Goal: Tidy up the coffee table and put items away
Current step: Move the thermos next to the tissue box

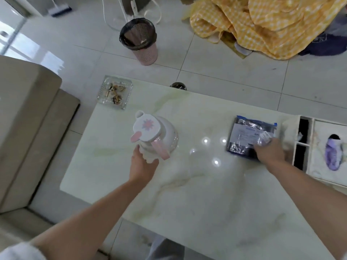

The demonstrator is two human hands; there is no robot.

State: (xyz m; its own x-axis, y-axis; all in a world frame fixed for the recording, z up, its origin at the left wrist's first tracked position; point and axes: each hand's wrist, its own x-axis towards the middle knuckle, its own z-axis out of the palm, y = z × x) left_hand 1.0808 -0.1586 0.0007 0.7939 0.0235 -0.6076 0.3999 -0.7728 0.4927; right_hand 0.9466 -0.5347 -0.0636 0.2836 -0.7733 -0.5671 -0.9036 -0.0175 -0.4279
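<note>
So the big pale marble-look bench [187,184] fills most of the view, with a beige sofa [24,128] off to its left and a heap of yellow checked cloth [262,25] on the tiled floor at the far right. A pink bin [140,42] with a black liner stands on the floor past the far edge of the bench. On the right end of the bench there's a white tray [319,147] with dividers, and something purple lying in its biggest section. Just left of the tray is a dark blue packet [249,134] lying flat, with a white label on top. Nearer the left there's a white and pink jug [154,136], standing upright with its lid on. A clear glass ashtray [115,92] with brownish scraps in it sits at the far left corner. Left hand [142,164] is wrapped around the jug's base by the pink handle, gripping it. Right hand [270,152] is pressed down on the near corner of the packet, fingers curled onto it, though it's blurry so can't say if it's really grabbed.
</note>
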